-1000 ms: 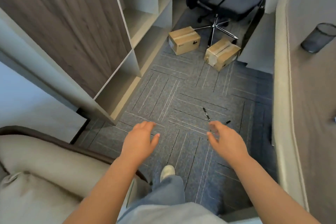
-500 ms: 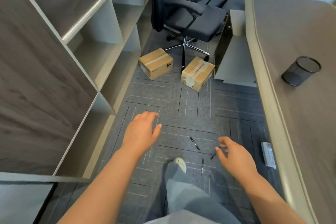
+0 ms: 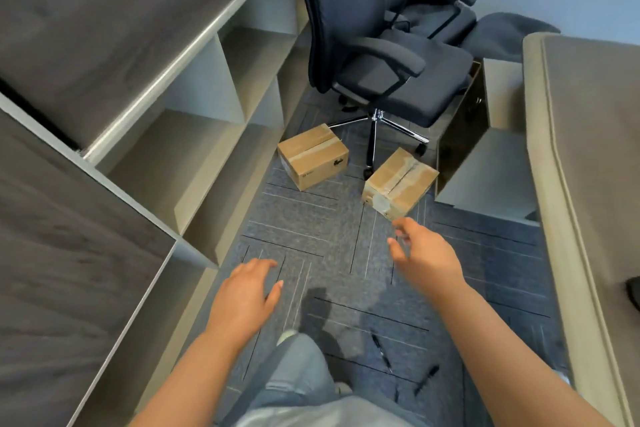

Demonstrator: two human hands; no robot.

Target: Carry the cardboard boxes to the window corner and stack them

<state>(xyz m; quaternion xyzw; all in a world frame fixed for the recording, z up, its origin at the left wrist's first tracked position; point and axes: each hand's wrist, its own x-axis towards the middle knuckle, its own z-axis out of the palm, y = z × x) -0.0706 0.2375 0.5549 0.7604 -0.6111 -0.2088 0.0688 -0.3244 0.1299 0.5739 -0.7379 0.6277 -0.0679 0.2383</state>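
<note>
Two taped cardboard boxes lie on the blue-grey carpet ahead of me. The left box [image 3: 312,156] sits close to the shelf unit, under the chair's edge. The right box [image 3: 399,183] rests tilted by the chair's wheeled base. My right hand [image 3: 424,256] reaches forward with fingers spread, its fingertips just short of the right box and holding nothing. My left hand [image 3: 242,302] hovers lower over the carpet, open and empty, well back from the left box.
A dark office chair [image 3: 384,55] stands right behind the boxes. An open shelf unit [image 3: 194,135] lines the left side, a desk [image 3: 585,184] the right. Pens [image 3: 381,352] lie on the carpet near my feet. A narrow carpet aisle runs between shelves and desk.
I have walked forward along the aisle, so the boxes are much nearer. My right hand has stretched ahead toward the right box. The pens have slipped behind my hands.
</note>
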